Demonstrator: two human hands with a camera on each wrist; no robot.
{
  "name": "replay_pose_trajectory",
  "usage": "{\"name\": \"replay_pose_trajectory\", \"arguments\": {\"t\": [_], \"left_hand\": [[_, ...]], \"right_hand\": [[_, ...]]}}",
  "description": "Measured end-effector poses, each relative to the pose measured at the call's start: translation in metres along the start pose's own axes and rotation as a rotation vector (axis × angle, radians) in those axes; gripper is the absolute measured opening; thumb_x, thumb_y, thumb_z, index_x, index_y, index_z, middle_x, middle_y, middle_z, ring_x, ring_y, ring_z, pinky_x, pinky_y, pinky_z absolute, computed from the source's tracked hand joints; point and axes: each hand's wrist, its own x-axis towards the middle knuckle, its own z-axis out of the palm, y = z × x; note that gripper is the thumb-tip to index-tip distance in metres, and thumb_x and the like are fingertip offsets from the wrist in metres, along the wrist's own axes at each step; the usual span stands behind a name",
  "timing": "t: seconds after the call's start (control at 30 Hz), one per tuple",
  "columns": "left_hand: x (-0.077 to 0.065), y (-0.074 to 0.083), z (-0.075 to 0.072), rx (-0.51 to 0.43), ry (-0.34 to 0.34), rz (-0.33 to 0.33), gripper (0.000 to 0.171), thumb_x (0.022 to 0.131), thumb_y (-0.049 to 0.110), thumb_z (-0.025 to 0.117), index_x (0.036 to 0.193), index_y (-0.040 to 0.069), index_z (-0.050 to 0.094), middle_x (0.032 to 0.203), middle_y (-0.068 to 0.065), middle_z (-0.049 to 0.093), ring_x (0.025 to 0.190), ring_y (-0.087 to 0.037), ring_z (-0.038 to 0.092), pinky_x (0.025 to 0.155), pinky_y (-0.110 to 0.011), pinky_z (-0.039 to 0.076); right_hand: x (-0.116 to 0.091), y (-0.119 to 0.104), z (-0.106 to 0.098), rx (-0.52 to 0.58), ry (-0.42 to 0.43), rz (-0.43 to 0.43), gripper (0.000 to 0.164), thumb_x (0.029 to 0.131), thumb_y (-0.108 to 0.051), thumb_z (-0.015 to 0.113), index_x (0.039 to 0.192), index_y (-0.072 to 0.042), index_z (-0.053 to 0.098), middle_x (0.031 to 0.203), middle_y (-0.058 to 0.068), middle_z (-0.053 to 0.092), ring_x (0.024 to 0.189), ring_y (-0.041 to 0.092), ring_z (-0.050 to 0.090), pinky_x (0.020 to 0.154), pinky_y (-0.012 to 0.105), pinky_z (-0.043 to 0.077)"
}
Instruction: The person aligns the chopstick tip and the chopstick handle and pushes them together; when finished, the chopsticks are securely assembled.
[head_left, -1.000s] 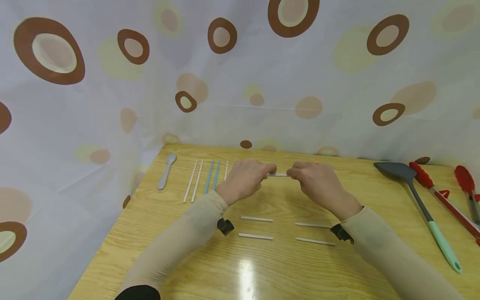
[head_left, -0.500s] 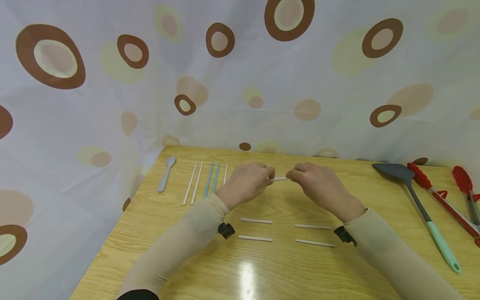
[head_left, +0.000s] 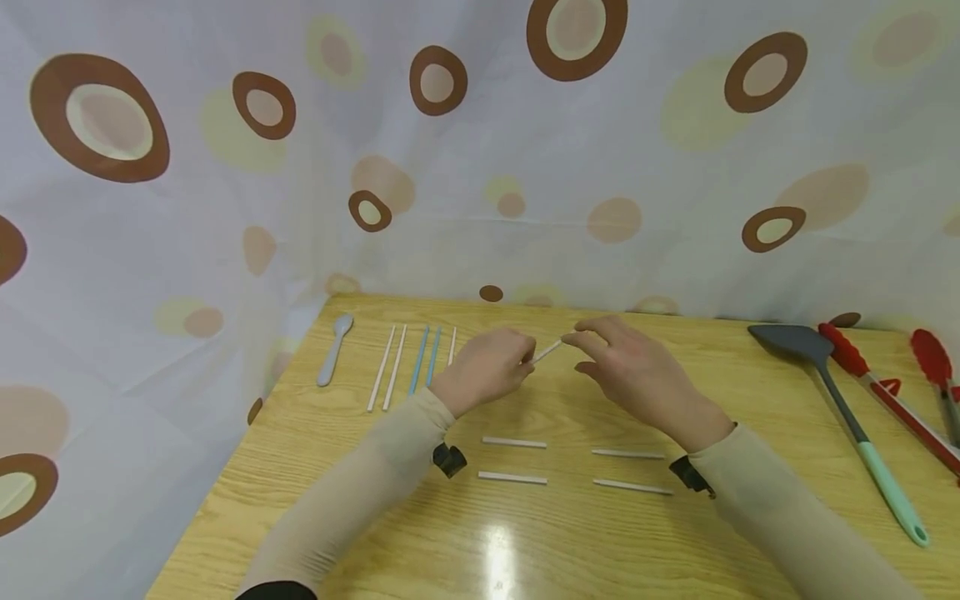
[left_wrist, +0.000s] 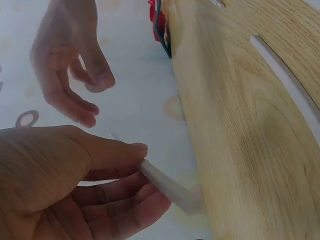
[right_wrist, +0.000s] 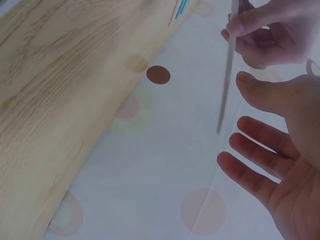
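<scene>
My left hand (head_left: 487,367) pinches a slim white stick (head_left: 547,351) between thumb and fingers, above the table. In the right wrist view this stick (right_wrist: 227,82) hangs past the fingers at a slant. Beside its free end, my right hand (head_left: 637,379) has its fingers spread and holds nothing; the right wrist view shows the thumb and fingers (right_wrist: 255,175) apart from the stick. Below the hands lie two short white sticks (head_left: 513,442) (head_left: 512,477) on the left and two more (head_left: 628,454) (head_left: 633,487) on the right, in two rows.
A grey spoon (head_left: 334,350), white sticks (head_left: 381,368) and blue sticks (head_left: 419,360) lie at the table's back left. To the right are a dark spatula with a mint handle (head_left: 892,492) and red-tipped tongs (head_left: 845,347). A patterned curtain (head_left: 480,167) hangs behind the wooden table (head_left: 420,533).
Both hands gripped the white stick earlier, held nearly level between them. Now the right fingers have spread and let go, and the stick tilts up to the right in the left hand.
</scene>
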Motion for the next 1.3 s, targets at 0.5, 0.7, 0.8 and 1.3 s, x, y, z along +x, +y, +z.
{"name": "replay_pose_trajectory", "arguments": {"t": [0.5,0.7,0.8,1.3], "left_hand": [[0.004,-0.053,0.022,-0.412,-0.115,-0.269,0.028,0.085,0.009,0.06,0.058,0.001,0.061,0.048,-0.007,0.058,0.046,-0.021,0.061,0.058,-0.021,0.049],[0.003,-0.062,0.025,-0.387,-0.126,-0.347,0.03,0.083,0.004,0.059,0.054,0.0,0.062,0.048,-0.008,0.059,0.046,-0.024,0.061,0.053,-0.022,0.048],[0.002,-0.066,0.029,-0.385,-0.128,-0.378,0.029,0.082,0.003,0.058,0.054,-0.002,0.062,0.049,-0.009,0.059,0.046,-0.024,0.061,0.048,-0.022,0.047],[0.003,-0.074,0.035,-0.461,-0.149,-0.487,0.024,0.083,0.002,0.063,0.1,-0.009,0.051,0.059,-0.015,0.06,0.049,-0.023,0.062,0.048,-0.028,0.051]], "right_hand": [[-0.035,-0.006,0.007,0.12,-0.229,0.076,0.027,0.074,-0.021,0.076,0.097,-0.015,0.063,0.092,0.0,0.056,0.069,0.01,0.053,0.054,0.025,0.046],[-0.043,-0.01,0.007,0.225,-0.436,0.146,0.017,0.078,-0.022,0.072,0.09,-0.016,0.061,0.085,-0.006,0.056,0.066,0.006,0.052,0.052,0.024,0.043],[-0.045,-0.011,0.007,0.263,-0.52,0.183,0.017,0.078,-0.024,0.071,0.09,-0.016,0.061,0.086,-0.005,0.058,0.069,0.008,0.054,0.055,0.026,0.045],[-0.063,-0.01,0.007,0.294,-0.591,0.259,0.024,0.072,-0.027,0.076,0.087,-0.018,0.06,0.079,-0.01,0.056,0.067,0.006,0.052,0.055,0.027,0.044]]}}
